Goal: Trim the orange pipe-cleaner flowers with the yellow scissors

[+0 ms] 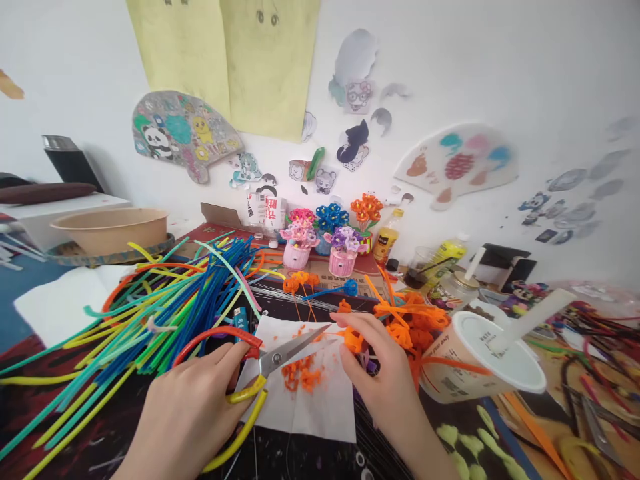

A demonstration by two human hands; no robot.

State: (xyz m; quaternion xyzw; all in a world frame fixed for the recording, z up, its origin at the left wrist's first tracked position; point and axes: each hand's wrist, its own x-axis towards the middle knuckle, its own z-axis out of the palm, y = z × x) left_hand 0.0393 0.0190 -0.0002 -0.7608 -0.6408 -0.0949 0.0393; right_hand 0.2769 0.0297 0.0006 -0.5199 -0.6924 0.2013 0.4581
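My left hand [200,400] is closed round scissors [274,359] with one red and one yellow handle. Their blades reach to the right, slightly parted. My right hand [387,373] pinches an orange pipe-cleaner flower [353,341] between thumb and fingers, just right of the blade tips. Below both lies a white paper sheet [323,420] scattered with orange fuzz clippings [303,375]. More orange pipe-cleaner flowers [407,330] are heaped beside my right hand, partly behind it.
A pile of coloured pipe cleaners [200,293] spreads at left. A lidded paper cup [460,367] with a wide straw stands right. Behind are small flower pots [343,261], bottles [387,237] and a glass jar [453,290]. A beige basin [115,230] sits far left.
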